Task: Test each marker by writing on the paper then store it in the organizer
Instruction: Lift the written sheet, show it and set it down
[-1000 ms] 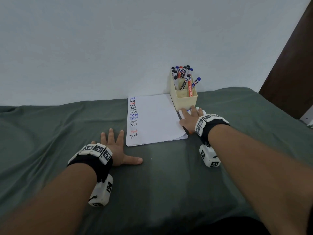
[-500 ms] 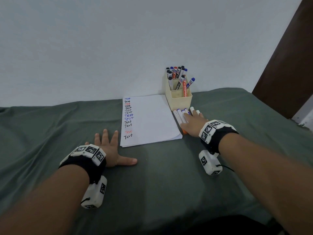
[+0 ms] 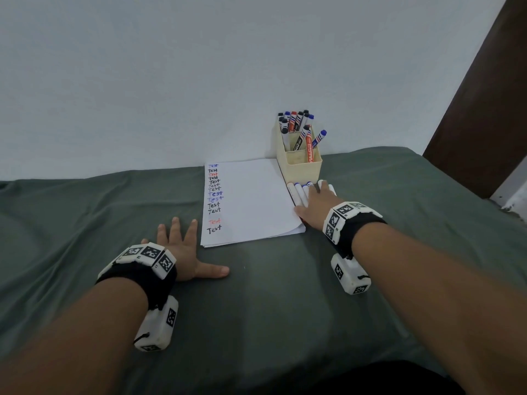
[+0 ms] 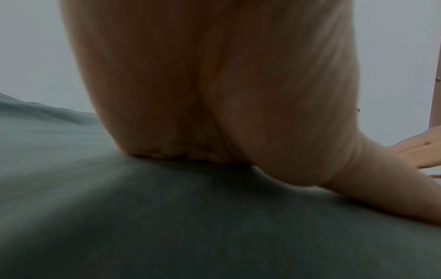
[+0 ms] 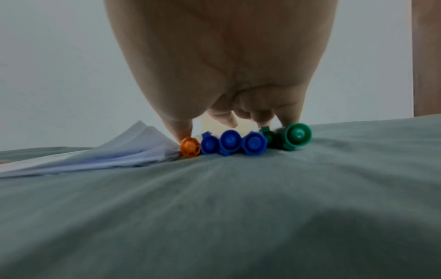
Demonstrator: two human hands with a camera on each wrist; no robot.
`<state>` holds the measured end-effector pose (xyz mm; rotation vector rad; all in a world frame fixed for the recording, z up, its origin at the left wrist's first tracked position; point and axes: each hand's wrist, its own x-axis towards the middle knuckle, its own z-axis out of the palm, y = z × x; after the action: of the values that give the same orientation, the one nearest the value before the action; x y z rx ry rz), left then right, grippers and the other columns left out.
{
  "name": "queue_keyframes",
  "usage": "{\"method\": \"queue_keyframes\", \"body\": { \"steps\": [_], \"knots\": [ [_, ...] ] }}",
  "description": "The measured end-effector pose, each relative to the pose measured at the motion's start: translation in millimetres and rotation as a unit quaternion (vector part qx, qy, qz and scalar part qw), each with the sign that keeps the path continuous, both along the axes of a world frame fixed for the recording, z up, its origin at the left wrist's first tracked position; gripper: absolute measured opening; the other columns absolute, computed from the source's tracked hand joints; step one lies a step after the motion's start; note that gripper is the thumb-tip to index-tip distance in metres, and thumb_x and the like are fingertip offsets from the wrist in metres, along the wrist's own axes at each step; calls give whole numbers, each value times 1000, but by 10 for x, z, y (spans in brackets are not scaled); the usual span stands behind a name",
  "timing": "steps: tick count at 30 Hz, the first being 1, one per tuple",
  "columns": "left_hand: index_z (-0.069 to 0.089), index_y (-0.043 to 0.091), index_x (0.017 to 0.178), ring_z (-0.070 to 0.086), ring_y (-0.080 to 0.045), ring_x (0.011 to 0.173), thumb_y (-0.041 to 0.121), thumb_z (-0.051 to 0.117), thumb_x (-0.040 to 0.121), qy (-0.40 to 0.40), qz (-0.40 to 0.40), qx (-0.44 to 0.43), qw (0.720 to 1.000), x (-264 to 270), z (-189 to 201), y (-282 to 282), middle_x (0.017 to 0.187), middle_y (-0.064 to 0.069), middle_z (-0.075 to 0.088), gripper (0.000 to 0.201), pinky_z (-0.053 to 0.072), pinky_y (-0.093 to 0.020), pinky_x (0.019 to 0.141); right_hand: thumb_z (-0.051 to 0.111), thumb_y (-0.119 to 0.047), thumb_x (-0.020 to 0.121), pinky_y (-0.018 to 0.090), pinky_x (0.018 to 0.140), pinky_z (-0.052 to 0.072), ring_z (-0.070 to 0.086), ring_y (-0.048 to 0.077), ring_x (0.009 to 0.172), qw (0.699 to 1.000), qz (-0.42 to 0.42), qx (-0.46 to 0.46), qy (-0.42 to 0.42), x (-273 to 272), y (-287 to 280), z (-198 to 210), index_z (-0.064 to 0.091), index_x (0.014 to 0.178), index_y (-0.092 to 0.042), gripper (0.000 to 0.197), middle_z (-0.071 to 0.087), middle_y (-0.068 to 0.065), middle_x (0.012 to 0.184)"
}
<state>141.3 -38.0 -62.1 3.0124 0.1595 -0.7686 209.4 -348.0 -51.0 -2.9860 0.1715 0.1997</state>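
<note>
White paper (image 3: 251, 201) lies on the green cloth, with a column of "Test" words (image 3: 214, 195) down its left edge. Behind its right corner stands the cream organizer (image 3: 299, 166), holding several capped markers (image 3: 296, 126). A row of loose markers (image 3: 299, 192) lies between the paper and the organizer. Their orange (image 5: 190, 146), blue (image 5: 229, 142) and green (image 5: 298, 135) ends face the right wrist view. My right hand (image 3: 313, 205) rests on this row with its fingertips (image 5: 288, 117) bent down onto the markers and the thumb by the orange one. My left hand (image 3: 182, 246) lies flat on the cloth left of the paper, holding nothing.
The green cloth (image 3: 271, 295) covers the whole surface, with folds at the left. A pale wall (image 3: 199, 81) stands right behind the paper and organizer. A dark brown panel (image 3: 484, 109) rises at the right. In the left wrist view the palm (image 4: 214, 85) presses the cloth.
My right hand has slid right, off the paper's edge, and the left markers of the row now show beside it. The left hand has stayed flat.
</note>
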Motion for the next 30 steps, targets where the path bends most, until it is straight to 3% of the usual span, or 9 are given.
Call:
{"method": "queue_keyframes", "body": {
  "steps": [4, 8, 11, 13, 18, 20, 22, 24, 30],
  "knots": [
    [-26, 36, 149, -20, -33, 148, 108, 34, 17, -3, 1, -1, 1000, 2, -2, 1, 159, -3, -31, 162, 3, -65, 116, 36, -47, 103, 41, 117, 25, 25, 31, 148, 1000, 29, -8, 3, -32, 37, 99, 32, 153, -14, 60, 31, 11, 160],
    [-26, 36, 149, -20, -33, 148, 109, 34, 16, -3, 1, 0, 1000, 6, -9, 0, 159, -3, -31, 163, 3, -65, 116, 34, -45, 105, 35, 99, 37, 49, 31, 128, 999, 17, 2, -40, -35, -23, 133, 51, 137, -10, 50, 55, 12, 140],
    [-25, 36, 149, -20, -33, 148, 109, 34, 16, -4, 1, -1, 1000, 7, -10, 1, 159, -3, -30, 163, 3, -65, 115, 39, -53, 100, 48, 113, 34, 32, 35, 143, 1000, -21, -12, -14, -17, -44, 97, 40, 148, -11, 64, 36, 15, 156],
    [-25, 36, 149, -20, -34, 148, 109, 34, 16, -5, 0, -1, 1000, 5, -11, 3, 159, -3, -30, 163, 4, -65, 115, 38, -55, 101, 46, 117, 29, 26, 37, 148, 999, -23, -23, 11, -11, -40, 78, 26, 157, -11, 72, 25, 14, 164],
    [-25, 37, 149, -20, -34, 148, 109, 33, 15, -5, 0, -2, 1000, 11, -18, 7, 159, -3, -30, 163, 3, -65, 115, 52, -51, 96, 39, 102, 46, 53, 32, 123, 999, 10, 29, -33, 23, -85, 67, 51, 135, -10, 57, 54, 13, 136],
    [-25, 37, 149, -20, -34, 148, 109, 33, 15, -4, -1, -4, 1000, 14, -19, 11, 159, -3, -30, 163, 3, -65, 115, 55, -53, 95, 42, 103, 44, 50, 33, 127, 998, 0, 40, -38, 30, -85, 56, 49, 137, -10, 60, 50, 13, 140],
    [-25, 37, 149, -20, -34, 148, 109, 33, 15, -6, -1, -3, 1000, 14, -24, 14, 159, -3, -30, 163, 3, -65, 115, 53, -62, 93, 48, 113, 36, 34, 37, 143, 999, -35, 17, -30, 32, -69, 46, 39, 148, -12, 76, 33, 16, 157],
    [-26, 37, 149, -20, -33, 148, 109, 33, 15, -6, -1, -3, 1000, 16, -29, 14, 159, -3, -31, 163, 3, -65, 115, 52, -67, 91, 49, 116, 33, 31, 38, 146, 998, -61, 29, -14, 44, -74, 35, 30, 154, -11, 87, 25, 19, 161],
    [-26, 37, 148, -20, -33, 148, 109, 33, 13, -6, 1, -2, 1000, 17, -31, 11, 159, -3, -31, 164, 3, -65, 115, 52, -65, 93, 41, 107, 43, 51, 32, 124, 999, 32, 41, 9, 125, -180, 66, 46, 144, -13, 73, 48, 17, 139]
  ]
}}
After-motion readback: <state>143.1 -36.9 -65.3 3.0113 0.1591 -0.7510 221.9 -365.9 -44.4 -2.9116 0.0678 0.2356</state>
